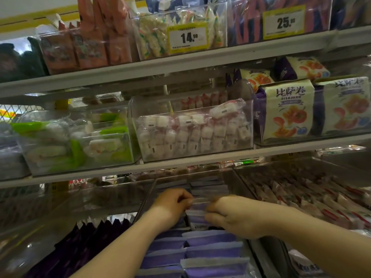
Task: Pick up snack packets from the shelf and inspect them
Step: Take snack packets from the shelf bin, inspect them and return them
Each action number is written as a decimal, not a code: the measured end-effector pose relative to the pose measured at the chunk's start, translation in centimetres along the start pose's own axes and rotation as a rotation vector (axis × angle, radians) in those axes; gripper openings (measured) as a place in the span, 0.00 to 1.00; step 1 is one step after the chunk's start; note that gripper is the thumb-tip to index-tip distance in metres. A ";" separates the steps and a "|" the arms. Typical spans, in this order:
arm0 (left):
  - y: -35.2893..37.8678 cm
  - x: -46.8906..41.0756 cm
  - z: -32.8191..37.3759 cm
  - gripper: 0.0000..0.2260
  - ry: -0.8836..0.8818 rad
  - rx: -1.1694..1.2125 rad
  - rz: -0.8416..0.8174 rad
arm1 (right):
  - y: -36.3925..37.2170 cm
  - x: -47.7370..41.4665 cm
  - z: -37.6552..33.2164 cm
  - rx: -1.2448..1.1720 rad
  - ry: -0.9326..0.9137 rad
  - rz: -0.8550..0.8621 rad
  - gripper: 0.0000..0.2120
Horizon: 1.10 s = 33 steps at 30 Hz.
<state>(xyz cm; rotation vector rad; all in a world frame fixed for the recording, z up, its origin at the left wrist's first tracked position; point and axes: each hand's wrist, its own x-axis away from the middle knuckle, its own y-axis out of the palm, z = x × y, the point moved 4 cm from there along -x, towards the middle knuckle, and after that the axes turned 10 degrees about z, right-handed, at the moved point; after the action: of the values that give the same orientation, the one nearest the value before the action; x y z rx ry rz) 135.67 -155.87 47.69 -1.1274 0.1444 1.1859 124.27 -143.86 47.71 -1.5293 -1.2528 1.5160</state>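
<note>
Hands meet over a clear bin (146, 199) on the lower shelf (84, 175), close together with only one purple packet (197, 207) between them. The left hand (172, 203) has its fingers curled and pinches the left edge of that packet; the right hand (232, 216) curls its fingers round the right side, thumb toward the person. The packet stands up just above the others, at the far end of two rows of purple packets (212, 251) that run from under the wrists toward the person, standing on edge one behind another. Motion blur hides any print on the held packet. Left of the left forearm, dark purple bags (90, 237) with zigzag tops fill the next bin. Right of the right hand lies a tray of red-and-white sachets (301, 197). Above the hands, one shelf up, a clear box holds white sweets (192, 133) in clear wrap, green-wrapped snacks (76, 145) sit further left, and cream bags (289, 111) printed with orange pictures stand further right. Higher up hang two yellow price tags, 14.90 (188, 38) and 25 (284, 22).
</note>
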 end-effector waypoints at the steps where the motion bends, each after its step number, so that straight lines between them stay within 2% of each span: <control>1: 0.0 0.1 0.1 0.10 0.020 0.002 0.021 | 0.2 -0.1 0.1 0.007 0.015 -0.031 0.15; 3: -0.4 0.3 0.6 0.11 0.057 0.022 0.102 | 0.9 -0.2 0.4 0.022 0.040 -0.106 0.16; 6: -1.9 0.7 1.6 0.11 0.086 0.186 0.261 | 1.5 -0.1 0.2 -0.104 0.102 -0.179 0.19; 9: -3.2 2.2 3.2 0.10 0.222 0.234 0.380 | 1.4 0.2 -0.1 -0.128 0.117 -0.191 0.22; 13: -5.4 5.6 5.1 0.06 0.405 0.322 0.757 | 1.5 0.9 -0.2 -0.010 0.071 -0.189 0.22; 15: -7.1 6.8 5.7 0.08 0.427 0.389 0.904 | 1.5 1.1 -0.2 0.010 0.086 -0.154 0.20; 17: -9.0 7.7 5.9 0.07 0.414 0.411 1.010 | 1.5 1.4 -0.6 0.042 0.103 -0.125 0.18; 20: -11.3 9.1 5.7 0.05 0.377 0.375 1.066 | 1.3 1.6 -1.3 0.045 0.160 -0.044 0.20; 25: -14.3 13.2 4.1 0.05 0.356 0.275 1.102 | 0.4 2.2 -2.4 0.094 0.117 0.170 0.19; 28: -15.3 16.2 3.0 0.04 0.323 0.190 1.126 | 0.3 3.2 -2.5 0.102 0.133 0.230 0.17; 30: -15.5 18.1 2.1 0.04 0.295 0.150 1.135 | 0.1 4.3 -3.3 0.072 0.130 0.355 0.16; 33: -15.2 20.8 0.9 0.04 0.258 0.110 1.099 | 0.3 6.6 -7.0 -0.110 -0.003 0.639 0.11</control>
<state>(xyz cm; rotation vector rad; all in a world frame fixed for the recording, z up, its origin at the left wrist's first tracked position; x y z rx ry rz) 156.23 -140.62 44.60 -1.1028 1.1225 1.9359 130.35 -136.63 45.96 -2.1335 -0.8938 1.8501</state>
